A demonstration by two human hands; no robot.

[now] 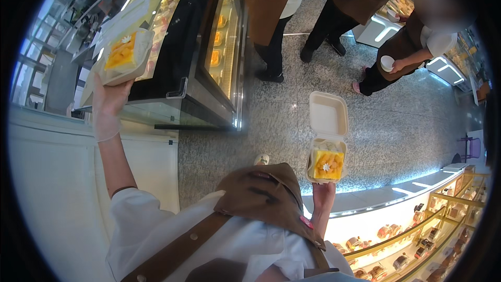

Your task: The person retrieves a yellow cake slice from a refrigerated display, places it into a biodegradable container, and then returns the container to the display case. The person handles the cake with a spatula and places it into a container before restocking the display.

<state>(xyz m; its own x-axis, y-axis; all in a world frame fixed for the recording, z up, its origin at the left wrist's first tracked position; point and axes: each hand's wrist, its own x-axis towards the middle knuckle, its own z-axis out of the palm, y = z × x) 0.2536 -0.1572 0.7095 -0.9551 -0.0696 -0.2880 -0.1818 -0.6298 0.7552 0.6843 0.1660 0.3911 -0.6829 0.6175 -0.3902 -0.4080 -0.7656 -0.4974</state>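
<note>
My left hand (111,98), in a thin clear glove, grips the near edge of a pale takeaway box (131,74) at the top of the display case. In that box is a square yellow cake (121,53) with orange fruit pieces and a small white star of cream. Whether the box rests on the case I cannot tell. Low on the right, my right hand (324,194) supports a clamshell takeaway box (328,113) from its near end, lid folded back. A similar fruit-topped cake (328,164) sits on paper inside it. The fingers beneath this box are hidden.
A glass display case (215,66) with lit pastries stands at the left. Several people in brown aprons (270,4) stand ahead; one person's hand (398,65) holds a white bowl (387,63). Lit shelves of packaged baked goods (399,231) run along the right. The floor is grey stone (270,125).
</note>
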